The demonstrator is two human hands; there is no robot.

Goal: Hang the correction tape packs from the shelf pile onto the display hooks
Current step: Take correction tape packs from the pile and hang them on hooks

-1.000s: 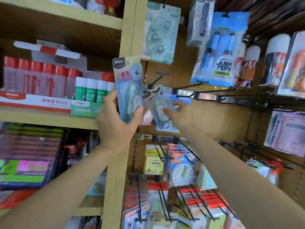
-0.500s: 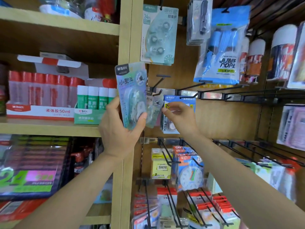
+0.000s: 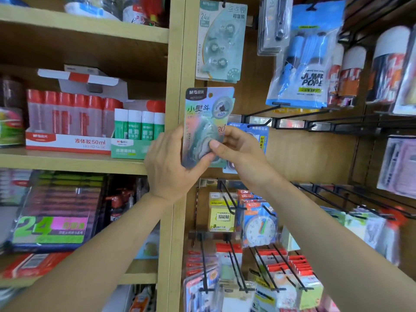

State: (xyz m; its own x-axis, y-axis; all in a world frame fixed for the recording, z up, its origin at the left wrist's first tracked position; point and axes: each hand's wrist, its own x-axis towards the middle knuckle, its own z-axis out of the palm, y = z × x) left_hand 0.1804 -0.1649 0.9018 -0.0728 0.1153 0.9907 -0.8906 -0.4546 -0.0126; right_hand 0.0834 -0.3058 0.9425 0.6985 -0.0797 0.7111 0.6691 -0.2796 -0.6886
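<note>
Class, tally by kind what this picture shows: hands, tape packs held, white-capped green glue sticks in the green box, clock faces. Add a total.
Hands: 2, left hand and right hand
Tape pack held: 1
Green glue sticks: 4
Clock: 1
Total: 8

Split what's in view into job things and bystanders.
Job: correction tape pack, gripped by left hand and right hand; empty hook nearby.
Bystanders: glue bottles, glue sticks, jump rope, toy clock, sticky notes.
</note>
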